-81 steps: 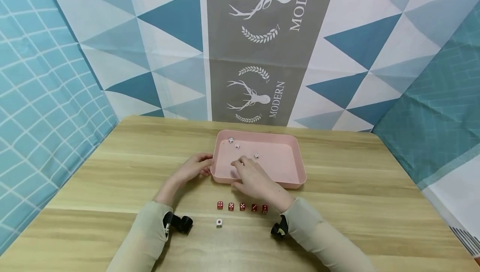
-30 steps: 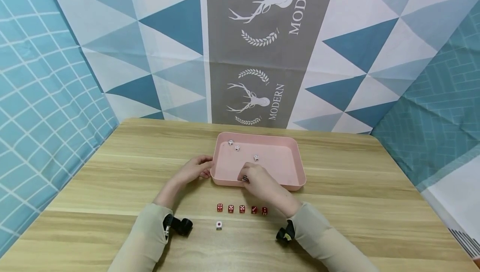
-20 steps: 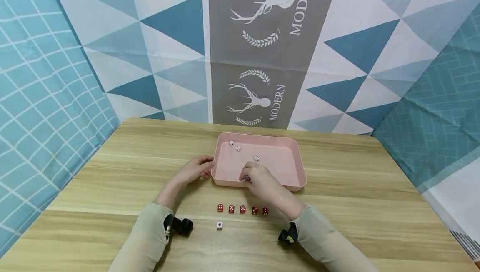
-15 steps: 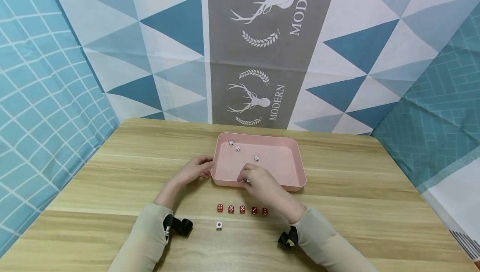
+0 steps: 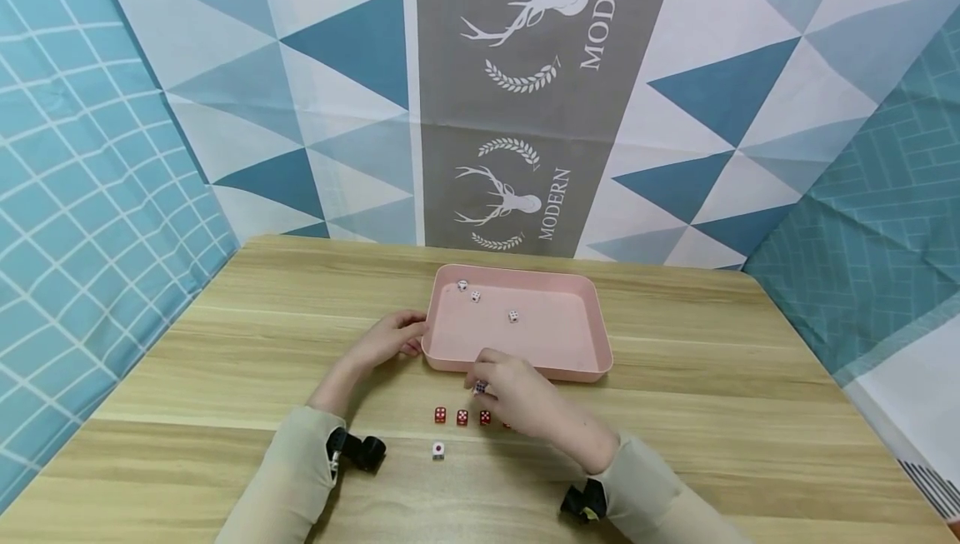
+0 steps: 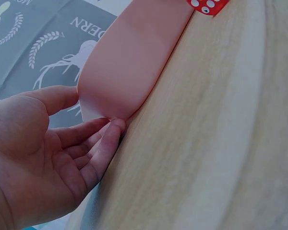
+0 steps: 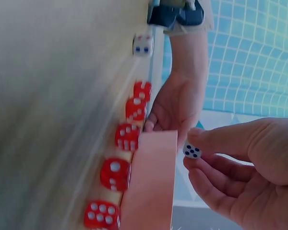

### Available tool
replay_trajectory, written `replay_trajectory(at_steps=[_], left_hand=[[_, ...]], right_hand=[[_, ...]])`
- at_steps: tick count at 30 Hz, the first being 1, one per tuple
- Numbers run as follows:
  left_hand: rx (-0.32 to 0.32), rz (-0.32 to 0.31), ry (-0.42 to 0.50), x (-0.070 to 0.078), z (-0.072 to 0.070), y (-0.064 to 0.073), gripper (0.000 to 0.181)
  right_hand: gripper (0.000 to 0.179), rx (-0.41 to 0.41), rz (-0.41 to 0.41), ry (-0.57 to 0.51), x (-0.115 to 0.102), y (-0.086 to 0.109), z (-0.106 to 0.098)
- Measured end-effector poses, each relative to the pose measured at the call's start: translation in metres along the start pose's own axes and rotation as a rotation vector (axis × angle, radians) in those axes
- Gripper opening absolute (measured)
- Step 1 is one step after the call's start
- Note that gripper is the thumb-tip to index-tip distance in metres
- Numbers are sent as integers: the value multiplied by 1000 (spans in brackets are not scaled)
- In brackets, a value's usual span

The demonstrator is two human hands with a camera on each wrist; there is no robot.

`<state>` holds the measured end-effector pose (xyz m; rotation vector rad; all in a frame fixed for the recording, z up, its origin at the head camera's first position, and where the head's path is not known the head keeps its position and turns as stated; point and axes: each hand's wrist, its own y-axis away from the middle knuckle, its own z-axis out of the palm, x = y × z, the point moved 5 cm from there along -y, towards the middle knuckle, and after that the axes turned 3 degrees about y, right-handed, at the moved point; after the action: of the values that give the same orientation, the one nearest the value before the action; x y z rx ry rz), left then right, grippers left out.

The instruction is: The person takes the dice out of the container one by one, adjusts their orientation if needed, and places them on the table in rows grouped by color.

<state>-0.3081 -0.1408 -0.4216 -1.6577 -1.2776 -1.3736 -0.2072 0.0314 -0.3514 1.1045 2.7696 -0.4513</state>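
My right hand (image 5: pixel 521 396) pinches a white die (image 7: pixel 192 150) with dark pips between thumb and fingers, just in front of a pink tray (image 5: pixel 551 340). My left hand (image 5: pixel 385 339) holds the tray's left end; in the left wrist view its thumb touches the rim and its fingertips the lower corner. Inside the tray lie a white die (image 5: pixel 462 285) at the back left, another white die (image 5: pixel 476 296) beside it, and a white die (image 5: pixel 513 316) near the middle. Red dice (image 5: pixel 462 417) form a row before the tray, the right ones partly hidden by my right hand.
Nearer me, a single white die (image 5: pixel 438 450) with a red pip on top sits below the left end of the red row. The wooden table (image 5: pixel 720 394) extends to both sides. Patterned cloth (image 5: pixel 330 86) hangs behind it. Each wrist wears a small black camera (image 5: pixel 367 451).
My right hand reached into the tray, took hold of a white die, and carried it over the front rim toward the red row. My left hand has stayed at the tray's left end.
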Motion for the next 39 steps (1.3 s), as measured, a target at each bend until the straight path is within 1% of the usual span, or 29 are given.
replay_trajectory(at_steps=[5, 10, 14, 18, 20, 22, 24, 28, 31, 35, 39], left_hand=[[-1, 1, 1, -1, 0, -1, 40], [-14, 5, 9, 1, 1, 0, 40], [-23, 4, 25, 12, 3, 6, 40], [-26, 3, 19, 24, 5, 14, 39], [-26, 4, 13, 26, 6, 15, 39], [-25, 2, 12, 25, 6, 15, 39], [-28, 17, 7, 20, 4, 11, 39], [-19, 24, 0, 6, 1, 3, 40], [-13, 12, 3, 14, 3, 8, 39], [-19, 5, 3, 31, 7, 19, 38], [-20, 1, 5, 26, 6, 15, 38]], right_hand=[[7, -30, -38, -42, -10, 6, 6], [4, -81, -64, -33, -18, 10, 14], [5, -91, -103, 6, -24, 11, 18], [8, -89, -129, 52, -27, 12, 20], [10, -100, -132, 58, -29, 12, 22], [12, -113, -132, 64, -29, 12, 24], [14, -128, -130, 70, -30, 12, 26], [14, -151, -122, 90, -31, 12, 31], [14, -170, -114, 100, -32, 12, 33], [15, -180, -110, 118, -33, 12, 35], [15, -184, -106, 104, -32, 11, 34]])
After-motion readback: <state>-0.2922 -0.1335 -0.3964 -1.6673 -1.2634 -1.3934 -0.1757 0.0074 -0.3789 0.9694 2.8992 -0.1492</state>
